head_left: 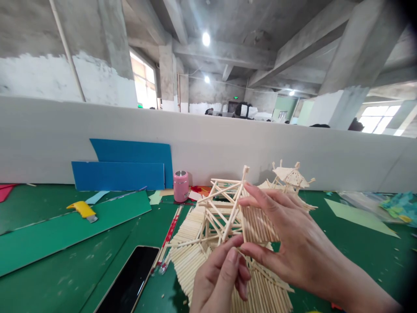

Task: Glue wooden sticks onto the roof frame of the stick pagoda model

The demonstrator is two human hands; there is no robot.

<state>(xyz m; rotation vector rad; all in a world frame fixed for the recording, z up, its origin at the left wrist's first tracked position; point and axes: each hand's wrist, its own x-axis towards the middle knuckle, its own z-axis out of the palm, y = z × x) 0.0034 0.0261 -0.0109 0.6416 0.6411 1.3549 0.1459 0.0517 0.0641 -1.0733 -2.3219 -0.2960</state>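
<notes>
A model pavilion built of pale wooden sticks (224, 208) stands on the table in front of me, with sloping stick-covered roof sections below an open frame. My right hand (286, 230) grips a panel of side-by-side sticks (259, 224) at the upper part of the frame, fingers at its top and thumb near its lower edge. Just below that panel's lower left corner, my left hand (221, 276) is closed in a pinch. A thin pale end shows by its fingertips, but what it pinches is mostly hidden. The left hand covers part of the lower roof (189, 269).
A phone (130, 278) and bundled sticks (171, 228) lie left of the model. Farther left are a yellow utility knife (83, 211) and a green board (81, 230). Behind stand a pink flask (181, 187), blue boards (119, 175), a smaller stick pavilion (289, 176) and a white partition (208, 139).
</notes>
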